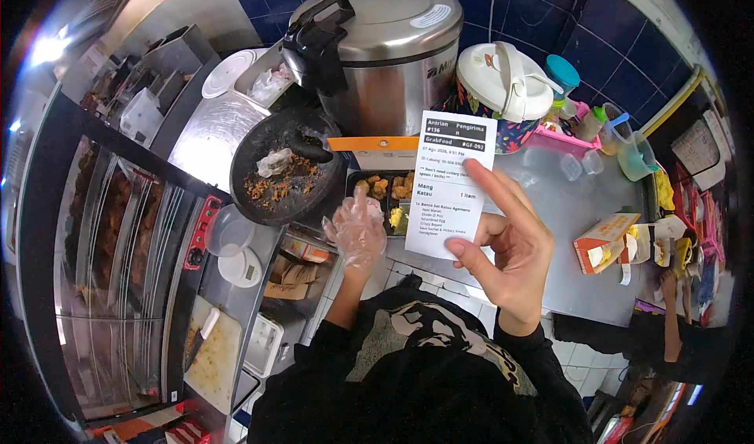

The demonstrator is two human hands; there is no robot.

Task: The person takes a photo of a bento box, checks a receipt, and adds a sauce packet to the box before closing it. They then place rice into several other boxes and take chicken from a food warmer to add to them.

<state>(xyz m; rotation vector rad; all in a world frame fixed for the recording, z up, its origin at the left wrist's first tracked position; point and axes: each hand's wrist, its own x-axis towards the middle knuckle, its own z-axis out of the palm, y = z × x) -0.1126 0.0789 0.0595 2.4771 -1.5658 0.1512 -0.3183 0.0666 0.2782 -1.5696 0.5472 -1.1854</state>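
Here, receipt (pixel 449 183) upright, long axis vertical

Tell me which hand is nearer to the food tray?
Left. The gloved left hand hovers at the near edge of the food tray, just beside it. The right hand is further right, holding the receipt in front of the tray.

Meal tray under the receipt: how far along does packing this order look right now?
Partly filled. The black meal tray already holds fried pieces and something yellow, with no lid visible on it. In hand: the right hand holds the order receipt up, while the gloved left hand hovers by the tray, holding nothing. Whether any listed items are missing cannot be told, since the receipt hides part of the tray.
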